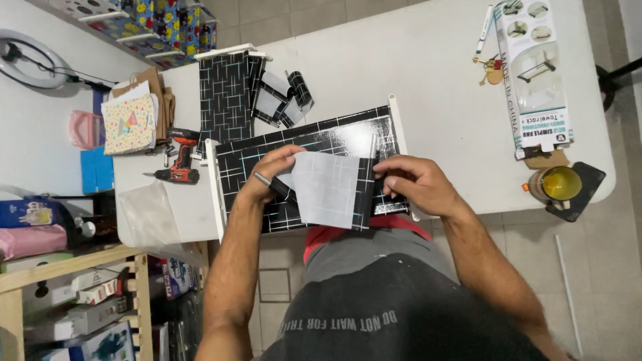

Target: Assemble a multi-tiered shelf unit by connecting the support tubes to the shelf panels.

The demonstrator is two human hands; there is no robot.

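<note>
A white shelf board (pixel 215 187) covered in black adhesive film (pixel 314 140) with thin light lines lies across the near edge of the white table (pixel 414 60). My left hand (pixel 271 175) pinches a piece of that film (pixel 329 189), white backing side up, and also holds a dark slim tool (pixel 267 183). My right hand (pixel 413 184) grips the same piece at its right edge, over the board.
Another covered board (pixel 225 93) and film scraps (pixel 289 97) lie further back. A red and black cordless drill (pixel 179 157) sits at the left, paper bags (pixel 134 117) behind it. A long printed box (pixel 535 70), keys (pixel 490 69) and tape (pixel 558 184) occupy the right. Wooden shelving (pixel 73 301) stands lower left.
</note>
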